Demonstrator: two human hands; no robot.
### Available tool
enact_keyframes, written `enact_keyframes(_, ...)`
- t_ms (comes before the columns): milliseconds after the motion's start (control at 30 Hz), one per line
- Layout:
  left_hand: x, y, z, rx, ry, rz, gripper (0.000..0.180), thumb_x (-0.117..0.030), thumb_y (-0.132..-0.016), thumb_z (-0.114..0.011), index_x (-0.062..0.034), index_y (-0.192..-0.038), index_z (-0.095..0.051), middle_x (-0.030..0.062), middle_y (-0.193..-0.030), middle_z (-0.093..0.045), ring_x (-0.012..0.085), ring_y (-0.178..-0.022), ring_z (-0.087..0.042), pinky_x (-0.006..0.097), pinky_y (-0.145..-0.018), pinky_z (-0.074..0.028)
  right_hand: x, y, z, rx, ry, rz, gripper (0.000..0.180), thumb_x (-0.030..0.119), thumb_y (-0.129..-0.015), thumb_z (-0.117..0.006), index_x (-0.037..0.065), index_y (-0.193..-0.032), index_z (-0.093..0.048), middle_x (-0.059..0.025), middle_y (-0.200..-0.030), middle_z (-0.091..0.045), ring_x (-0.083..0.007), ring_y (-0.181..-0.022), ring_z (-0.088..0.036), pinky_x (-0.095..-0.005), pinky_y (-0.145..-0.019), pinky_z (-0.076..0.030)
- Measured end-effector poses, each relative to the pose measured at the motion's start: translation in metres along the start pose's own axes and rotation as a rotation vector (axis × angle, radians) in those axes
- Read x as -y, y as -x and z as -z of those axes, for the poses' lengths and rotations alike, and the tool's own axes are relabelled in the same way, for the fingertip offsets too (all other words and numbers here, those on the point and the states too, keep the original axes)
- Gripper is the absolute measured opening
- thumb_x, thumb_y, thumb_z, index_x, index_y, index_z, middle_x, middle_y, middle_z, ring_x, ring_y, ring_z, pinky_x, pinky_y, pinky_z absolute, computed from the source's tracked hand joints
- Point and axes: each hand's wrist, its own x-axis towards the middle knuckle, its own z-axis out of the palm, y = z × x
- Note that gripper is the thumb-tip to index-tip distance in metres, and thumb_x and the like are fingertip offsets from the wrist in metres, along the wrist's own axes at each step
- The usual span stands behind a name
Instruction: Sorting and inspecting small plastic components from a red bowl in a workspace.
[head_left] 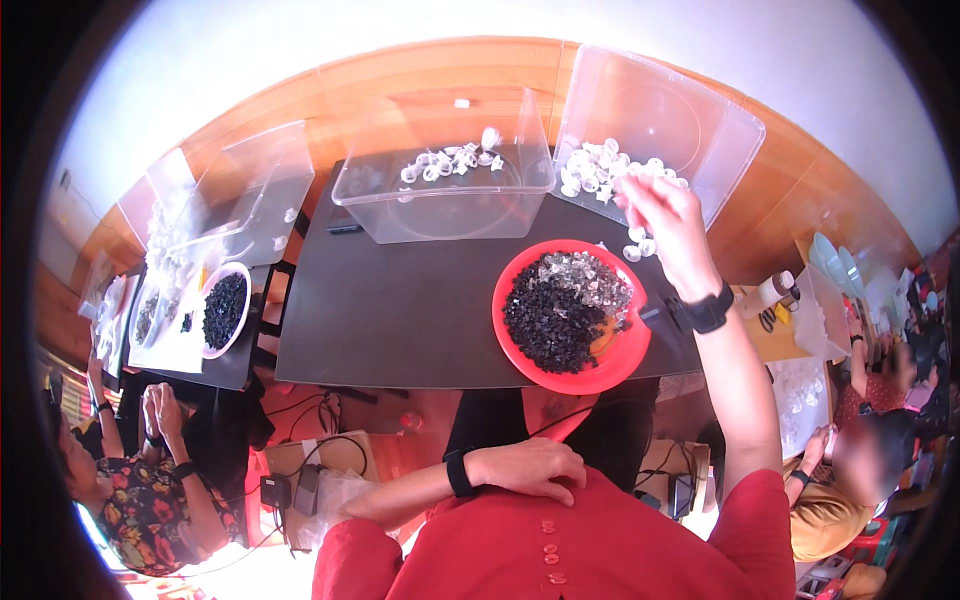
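Observation:
My right hand [668, 222] reaches over the table's far right, above a pile of white ring-shaped plastic pieces [590, 172] at the mouth of a clear plastic bin [680, 95]. Its fingers look drawn together; anything between them is too small or washed out to name. A few loose white pieces [640, 246] lie below that hand. Nearer to me sits a red bowl [570, 380], heaped with small black pieces [550, 320] and clear shiny ones [585, 278]. My left hand [530, 467] rests on my red shirt, fingers loosely spread, holding nothing.
Another clear bin [440, 215] with white pieces stands at the back of the dark table [400, 300]. On the left table is a bowl of black pieces [224, 312]. People sit at both sides. A bottle [768, 295] and scissors [768, 318] lie to the right.

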Motion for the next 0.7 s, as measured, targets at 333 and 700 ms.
enact_keyframes(333,0.011,-0.004,0.018,-0.487,-0.466,-0.089,0.009,-0.008,-0.079,-0.064,-0.0049,-0.077,-0.056,0.0072,-0.076,-0.056,0.026,-0.072,-0.058,0.036,-0.067,-0.049,-0.117,0.109,0.094,-0.389,0.095,-0.334,0.019,0.016,-0.09,-0.069,-0.002,-0.096,-0.069,-0.0012,-0.074,-0.064,-0.0048,-0.057,-0.052,-0.0196,-0.05,-0.04)
enact_keyframes(700,0.006,0.02,-0.038,-0.412,-0.196,0.016,0.007,-0.004,-0.079,-0.07,-0.0035,-0.085,-0.066,0.009,-0.082,-0.065,0.0265,-0.079,-0.063,0.035,-0.069,-0.051,-0.147,0.121,0.084,-0.402,0.6,-0.001,0.016,0.019,-0.085,-0.072,0.004,-0.088,-0.071,-0.0098,-0.079,-0.071,-0.0179,-0.069,-0.067,-0.0296,-0.065,-0.052)
